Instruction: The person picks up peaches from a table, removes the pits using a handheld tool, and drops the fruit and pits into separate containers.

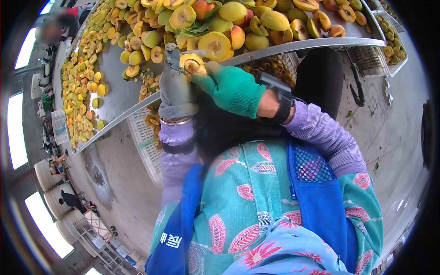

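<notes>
My left hand [176,87], in a grey glove, is closed around a cut yellow apricot [191,59] at the table's near edge. The apricot's cut face shows, with a brown rounded shape in its middle. My right hand [233,89], in a green glove, is closed against the right side of the same fruit. Its thumb end meets the brown shape, and whatever its curled fingers hold is hidden. Just beyond both hands lies a heap of apricots [275,20], some whole, many halved, with a few green leaves [195,30] among them.
The metal table [110,59] has a raised rim [311,44] in front of me. Below it stand white crates [142,133] with apricot pieces. Another crate [396,50] of fruit is at the right, near a dark hooked handle [356,85]. Other people [71,200] are at far left.
</notes>
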Demonstrator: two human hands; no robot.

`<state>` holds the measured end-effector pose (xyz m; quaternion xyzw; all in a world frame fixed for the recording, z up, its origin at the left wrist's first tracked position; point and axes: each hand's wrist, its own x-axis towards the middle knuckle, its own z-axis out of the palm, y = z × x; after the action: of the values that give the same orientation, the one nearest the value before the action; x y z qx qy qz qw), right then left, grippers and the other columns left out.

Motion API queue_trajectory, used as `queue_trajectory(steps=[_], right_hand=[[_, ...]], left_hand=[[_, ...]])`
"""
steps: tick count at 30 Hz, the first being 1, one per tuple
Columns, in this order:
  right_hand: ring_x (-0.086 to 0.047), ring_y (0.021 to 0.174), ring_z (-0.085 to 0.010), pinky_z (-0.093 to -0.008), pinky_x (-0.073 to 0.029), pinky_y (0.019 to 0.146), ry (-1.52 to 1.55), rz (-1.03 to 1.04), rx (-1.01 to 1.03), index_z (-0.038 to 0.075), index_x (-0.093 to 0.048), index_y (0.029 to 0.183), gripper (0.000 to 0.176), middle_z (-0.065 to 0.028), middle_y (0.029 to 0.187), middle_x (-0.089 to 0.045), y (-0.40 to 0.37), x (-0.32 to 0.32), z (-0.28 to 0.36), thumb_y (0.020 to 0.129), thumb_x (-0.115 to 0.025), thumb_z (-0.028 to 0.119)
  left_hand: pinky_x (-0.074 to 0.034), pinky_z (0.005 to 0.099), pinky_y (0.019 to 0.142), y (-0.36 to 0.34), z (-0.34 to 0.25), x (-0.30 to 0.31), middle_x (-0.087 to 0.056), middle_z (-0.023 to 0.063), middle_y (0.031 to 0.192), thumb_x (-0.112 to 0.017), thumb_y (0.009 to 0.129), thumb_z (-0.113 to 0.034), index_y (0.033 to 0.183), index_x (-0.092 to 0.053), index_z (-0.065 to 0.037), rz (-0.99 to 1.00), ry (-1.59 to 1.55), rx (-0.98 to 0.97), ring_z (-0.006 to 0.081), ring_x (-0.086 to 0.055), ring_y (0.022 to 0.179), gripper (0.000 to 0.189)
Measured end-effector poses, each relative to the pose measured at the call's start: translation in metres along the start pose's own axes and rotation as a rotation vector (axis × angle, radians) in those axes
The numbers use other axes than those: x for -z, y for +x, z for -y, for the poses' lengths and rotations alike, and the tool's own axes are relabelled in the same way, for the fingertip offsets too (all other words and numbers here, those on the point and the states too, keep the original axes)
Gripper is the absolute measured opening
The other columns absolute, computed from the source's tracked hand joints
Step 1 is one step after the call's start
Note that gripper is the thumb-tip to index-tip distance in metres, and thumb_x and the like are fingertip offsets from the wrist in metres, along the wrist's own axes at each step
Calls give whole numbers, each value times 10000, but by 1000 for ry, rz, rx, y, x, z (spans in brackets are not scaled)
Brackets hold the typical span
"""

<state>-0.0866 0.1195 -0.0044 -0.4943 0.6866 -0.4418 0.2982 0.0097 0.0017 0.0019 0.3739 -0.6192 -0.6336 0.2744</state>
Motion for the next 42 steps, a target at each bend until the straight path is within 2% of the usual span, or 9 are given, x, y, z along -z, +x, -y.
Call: queue_trajectory(steps=[7, 10, 14, 17, 22, 27, 34, 38, 42], right_hand=[[-617, 745, -454, -514, -492, 675, 279, -147, 14, -14, -564, 1022, 449, -277, 839, -635, -3, -22, -19, 965, -488, 424], [-623, 697, -421, -495, -495, 636, 497, -61, -173, -11, -563, 1062, 448, -259, 832, -640, -3, -22, -9, 967, -492, 421], [-614, 553, -295, -415, -481, 490, 593, 118, -397, -3, -566, 1049, 436, -181, 749, -628, -13, -7, 9, 974, -474, 416], [-561, 473, -195, -347, -439, 399, 395, -272, 113, 4, -570, 1022, 433, -107, 661, -575, 2, -60, -38, 978, -456, 420], [-541, 493, -170, -336, -454, 425, 800, 102, -387, 29, -568, 978, 446, -62, 611, -535, -6, -15, 13, 966, -451, 459], [-422, 430, -114, -267, -353, 384, 1225, 292, -572, 96, -545, 920, 409, 10, 597, -466, -8, -8, 14, 972, -434, 486], [-363, 457, -65, -234, -300, 455, 2082, 752, -307, 143, -546, 917, 359, 99, 585, -394, -7, -4, -3, 1016, -385, 449], [-375, 453, -61, -241, -305, 450, 1968, 832, -292, 142, -550, 915, 398, 94, 580, -399, -16, -6, 14, 1018, -358, 475], [-375, 476, -89, -252, -331, 476, 2099, 1041, -275, 151, -547, 886, 375, 76, 559, -377, -16, -4, 14, 1008, -384, 466]], left_hand=[[-529, 290, 730, 4, -15, -3, -665, 115, 922, -398, 1024, -409, 1020, -631, 26, 152, 265, -88, 182, -646, 801, 493], [-519, 292, 740, 3, 9, -10, -664, 106, 939, -420, 1022, -371, 1046, -635, 13, 51, 383, -629, 185, -643, 804, 441], [-517, 304, 774, -1, 14, -1, -677, 103, 929, -429, 1021, -331, 1068, -638, 9, 108, 160, -150, 190, -646, 798, 402], [-508, 282, 684, 10, 7, 6, -680, 106, 840, -466, 1007, -202, 1051, -632, 17, 186, 506, -573, 149, -628, 748, 278], [-535, 282, 728, 8, 11, -8, -700, 107, 898, -394, 1020, -239, 1052, -652, 6, -8, -17, -62, 182, -669, 784, 357], [-508, 322, 741, 37, -5, 5, -664, 124, 841, -489, 961, -248, 993, -640, -27, 455, 962, -937, 175, -630, 748, 269], [-533, 293, 700, 21, -9, -4, -663, 93, 884, -506, 972, -324, 1023, -618, -19, 501, -203, 145, 189, -640, 769, 329], [-532, 300, 649, -14, -23, -21, -637, 94, 815, -504, 970, -382, 958, -612, -12, 150, -988, 227, 201, -629, 740, 387], [-512, 282, 607, -19, -27, -2, -642, 94, 853, -516, 953, -425, 964, -616, -33, 317, -527, 99, 195, -615, 690, 405]])
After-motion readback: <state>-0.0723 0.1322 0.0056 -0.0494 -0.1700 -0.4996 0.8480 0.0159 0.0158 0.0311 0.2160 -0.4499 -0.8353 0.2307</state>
